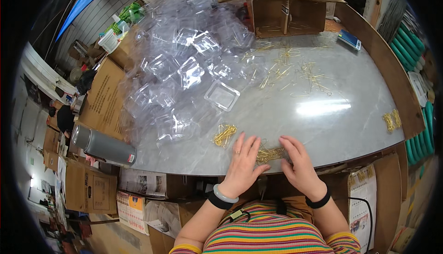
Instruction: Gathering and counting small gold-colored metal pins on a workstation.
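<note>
My left hand (243,165) lies on the near edge of the grey table, fingers stretched and slightly apart, thumb pointing inward. My right hand (300,165) faces it, with its fingers extended and its thumb bent inward. Between the two hands is a small bundle of thin gold-coloured wire pieces (270,155), and the hands seem to touch its ends. Their exact kind is too small to tell. Just left of my left fingertips sits another gold wire bundle (224,135). One clear plastic tray (222,95) lies apart from a big pile.
A large heap of clear plastic packs (184,55) covers the table's left side. Loose gold wires (304,76) are scattered farther back, before a cardboard box (289,17). A grey bottle (104,145) lies at the left edge; more gold bundles (391,120) rest far right by the cardboard rim.
</note>
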The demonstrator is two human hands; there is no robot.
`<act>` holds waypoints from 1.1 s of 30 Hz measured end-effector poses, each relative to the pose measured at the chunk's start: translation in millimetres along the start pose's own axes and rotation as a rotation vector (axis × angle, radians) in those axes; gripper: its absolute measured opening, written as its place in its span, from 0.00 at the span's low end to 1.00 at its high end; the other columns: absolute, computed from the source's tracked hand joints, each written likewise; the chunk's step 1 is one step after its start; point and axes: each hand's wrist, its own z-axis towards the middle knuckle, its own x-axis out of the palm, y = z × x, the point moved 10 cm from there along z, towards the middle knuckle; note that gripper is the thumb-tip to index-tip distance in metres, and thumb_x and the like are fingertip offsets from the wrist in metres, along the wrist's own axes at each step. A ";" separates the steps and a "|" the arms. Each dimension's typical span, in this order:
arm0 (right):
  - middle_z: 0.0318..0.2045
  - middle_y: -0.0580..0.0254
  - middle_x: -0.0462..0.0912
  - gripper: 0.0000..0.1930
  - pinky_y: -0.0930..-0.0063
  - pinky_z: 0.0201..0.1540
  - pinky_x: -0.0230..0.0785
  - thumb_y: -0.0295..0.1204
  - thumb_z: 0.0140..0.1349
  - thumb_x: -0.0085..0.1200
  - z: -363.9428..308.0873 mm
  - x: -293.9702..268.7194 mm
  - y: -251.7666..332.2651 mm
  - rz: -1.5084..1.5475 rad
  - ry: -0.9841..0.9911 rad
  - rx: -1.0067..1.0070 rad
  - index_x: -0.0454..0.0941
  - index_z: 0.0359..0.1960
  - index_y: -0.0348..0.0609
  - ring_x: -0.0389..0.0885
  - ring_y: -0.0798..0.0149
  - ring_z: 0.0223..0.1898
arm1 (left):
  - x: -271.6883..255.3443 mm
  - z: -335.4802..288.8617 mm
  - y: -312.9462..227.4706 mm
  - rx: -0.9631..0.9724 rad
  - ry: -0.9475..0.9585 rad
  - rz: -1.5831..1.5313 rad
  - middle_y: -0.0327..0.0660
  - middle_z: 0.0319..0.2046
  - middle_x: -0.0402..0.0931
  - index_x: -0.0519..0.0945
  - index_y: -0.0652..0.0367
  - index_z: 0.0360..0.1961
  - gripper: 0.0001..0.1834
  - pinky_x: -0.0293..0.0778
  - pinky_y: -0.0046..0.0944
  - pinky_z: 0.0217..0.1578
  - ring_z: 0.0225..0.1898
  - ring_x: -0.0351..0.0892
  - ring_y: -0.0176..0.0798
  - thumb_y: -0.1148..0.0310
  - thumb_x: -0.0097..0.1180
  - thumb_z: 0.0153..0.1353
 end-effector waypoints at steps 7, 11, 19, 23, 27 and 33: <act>0.71 0.36 0.56 0.42 0.55 0.75 0.51 0.11 0.49 0.46 0.6 35.9 1.5 0.033 0.073 -0.005 0.54 0.72 0.33 0.54 0.37 0.74 | 19.1 4.1 10.2 -0.012 0.017 -0.120 0.54 0.62 0.66 0.69 0.64 0.63 0.30 0.60 0.57 0.67 0.67 0.61 0.66 0.71 0.65 0.60; 0.72 0.37 0.55 0.42 0.56 0.75 0.51 0.12 0.49 0.44 6.4 18.5 -4.4 0.164 0.077 0.021 0.54 0.73 0.34 0.54 0.36 0.74 | 8.4 -0.8 12.9 -0.100 -0.091 -0.148 0.56 0.59 0.67 0.70 0.65 0.60 0.27 0.63 0.56 0.65 0.65 0.63 0.66 0.75 0.63 0.61; 0.72 0.35 0.55 0.40 0.56 0.73 0.55 0.12 0.50 0.46 8.9 36.5 -8.2 0.166 0.112 0.031 0.55 0.71 0.33 0.57 0.35 0.72 | 12.3 5.0 5.6 0.028 -0.015 -0.156 0.55 0.58 0.68 0.71 0.65 0.60 0.26 0.58 0.60 0.68 0.66 0.64 0.64 0.77 0.61 0.60; 0.71 0.37 0.57 0.40 0.52 0.73 0.54 0.14 0.51 0.50 16.9 23.0 -6.6 0.029 0.063 0.025 0.57 0.70 0.34 0.59 0.37 0.71 | 11.7 4.6 5.9 0.026 0.021 -0.167 0.55 0.58 0.68 0.70 0.66 0.61 0.27 0.57 0.61 0.69 0.66 0.64 0.64 0.77 0.61 0.60; 0.64 0.48 0.71 0.35 0.49 0.71 0.55 0.22 0.52 0.63 17.6 16.9 -7.6 -0.289 0.175 -0.059 0.67 0.65 0.39 0.67 0.45 0.67 | 8.2 1.8 6.2 0.034 0.007 -0.177 0.55 0.59 0.69 0.69 0.65 0.62 0.28 0.56 0.61 0.70 0.67 0.64 0.63 0.76 0.61 0.61; 0.58 0.49 0.75 0.30 0.53 0.65 0.65 0.19 0.55 0.62 19.9 18.6 -16.2 -0.112 0.147 -0.022 0.70 0.62 0.40 0.72 0.45 0.61 | 10.2 0.3 8.6 0.033 -0.003 -0.214 0.55 0.58 0.70 0.68 0.64 0.64 0.28 0.55 0.63 0.70 0.67 0.65 0.62 0.77 0.60 0.62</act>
